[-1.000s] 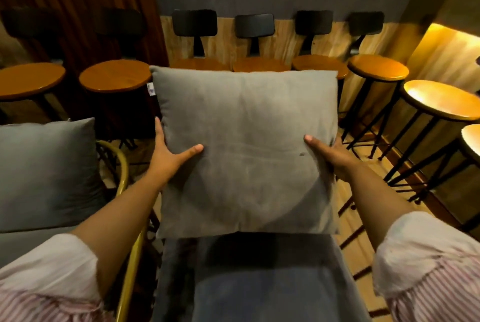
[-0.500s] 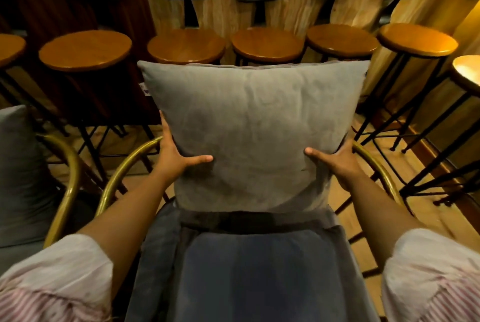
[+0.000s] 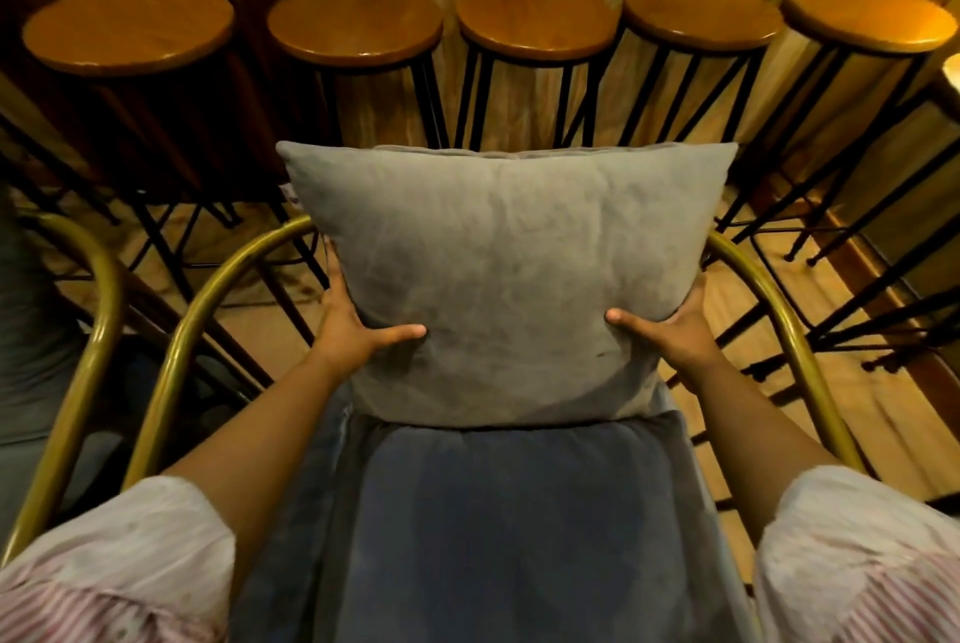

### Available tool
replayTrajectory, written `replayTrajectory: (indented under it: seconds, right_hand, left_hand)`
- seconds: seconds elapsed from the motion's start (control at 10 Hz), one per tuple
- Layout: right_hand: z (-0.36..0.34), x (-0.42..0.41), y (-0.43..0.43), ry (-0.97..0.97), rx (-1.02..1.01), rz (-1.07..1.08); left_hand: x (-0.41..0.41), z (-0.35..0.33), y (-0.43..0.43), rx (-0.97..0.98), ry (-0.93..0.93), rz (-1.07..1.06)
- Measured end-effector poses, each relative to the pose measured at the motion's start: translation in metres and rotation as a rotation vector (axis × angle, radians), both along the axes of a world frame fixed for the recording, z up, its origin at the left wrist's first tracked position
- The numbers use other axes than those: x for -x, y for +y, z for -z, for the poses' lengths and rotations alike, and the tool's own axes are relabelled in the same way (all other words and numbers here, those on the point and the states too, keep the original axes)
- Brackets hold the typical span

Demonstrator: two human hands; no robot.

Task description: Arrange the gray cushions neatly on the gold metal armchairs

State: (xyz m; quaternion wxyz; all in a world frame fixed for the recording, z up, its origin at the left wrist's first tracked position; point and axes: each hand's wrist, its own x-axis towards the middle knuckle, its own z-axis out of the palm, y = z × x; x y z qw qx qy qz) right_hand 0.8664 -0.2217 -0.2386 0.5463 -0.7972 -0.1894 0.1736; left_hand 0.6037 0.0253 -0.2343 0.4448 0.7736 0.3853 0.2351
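Note:
A square gray cushion [image 3: 509,273] stands upright at the back of the gold metal armchair [image 3: 208,289], its lower edge resting on the gray seat pad [image 3: 519,528]. My left hand [image 3: 358,325] grips its lower left side, thumb across the front. On the lower right side my right hand [image 3: 670,330] holds it the same way. The chair's gold arms curve along both sides of the seat. A second gold armchair [image 3: 88,356] with gray cushioning [image 3: 31,330] shows at the left edge.
A row of several round wooden bar stools [image 3: 535,19] on black metal legs stands close behind the chair, against a wood-panelled wall. More black stool legs [image 3: 857,279] crowd the right side. The floor is wooden planks.
The cushion has come down from chest height and now rests against the chair back on the seat pad. My view has tilted downward; both hands keep their grip.

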Motion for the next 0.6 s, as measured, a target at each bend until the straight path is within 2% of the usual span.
replayTrajectory:
  seconds: [0.2,0.3,0.4,0.5,0.6]
  right_hand:
    - [0.014,0.006,0.002,0.051,0.018,0.011]
    - [0.007,0.018,0.001,0.042,0.012,0.031]
    - [-0.006,0.038,-0.007,-0.042,0.148,0.017]
    - [-0.025,0.059,-0.024,-0.252,0.486,-0.181]
    - [-0.068,0.098,-0.031,-0.435,0.641,-0.409]
  left_hand:
    - [-0.008,0.011,0.012,0.011,0.367,0.027]
    - [-0.005,0.001,0.002,0.074,0.414,0.011]
    - [0.007,-0.016,-0.018,0.136,0.432,0.105]
    - [0.027,-0.043,-0.044,0.122,0.565,0.226]
    - [0.048,-0.086,-0.080,-0.115,0.821,0.363]
